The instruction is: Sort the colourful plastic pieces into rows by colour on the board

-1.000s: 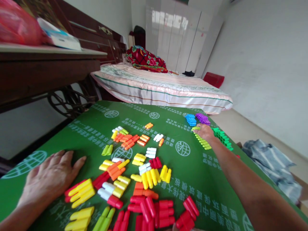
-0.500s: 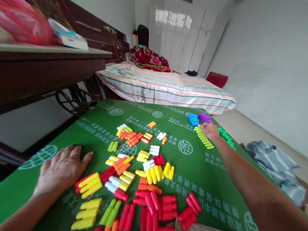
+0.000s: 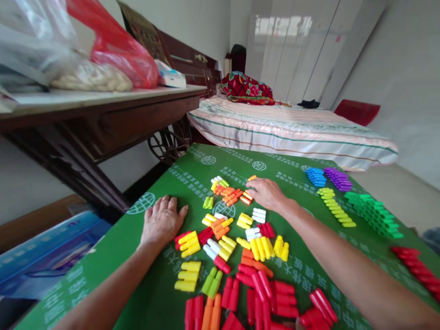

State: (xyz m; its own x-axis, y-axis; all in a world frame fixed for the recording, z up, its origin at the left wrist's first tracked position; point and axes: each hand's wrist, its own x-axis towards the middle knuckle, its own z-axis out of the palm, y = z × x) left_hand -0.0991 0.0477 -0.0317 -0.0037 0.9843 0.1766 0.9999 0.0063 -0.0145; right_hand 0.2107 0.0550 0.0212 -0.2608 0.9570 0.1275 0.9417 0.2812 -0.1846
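Orange pieces (image 3: 246, 197) lie just beside the right hand (image 3: 266, 192); whether its grip holds one, I cannot tell. The left hand (image 3: 162, 220) rests flat upon the green surface (image 3: 154, 286).

The green board (image 3: 151, 293) looks smooth and slightly shiny, the pen-cap-like pieces (image 3: 261, 249) on it are of glossy plastic, and behind it the bedspread (image 3: 288, 128) seems of satin-like cloth.

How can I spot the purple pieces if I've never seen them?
Find the green table in front of the striped bed. Near the table's far right corner, the purple pieces lie just right of the blue pieces. Only they are purple.
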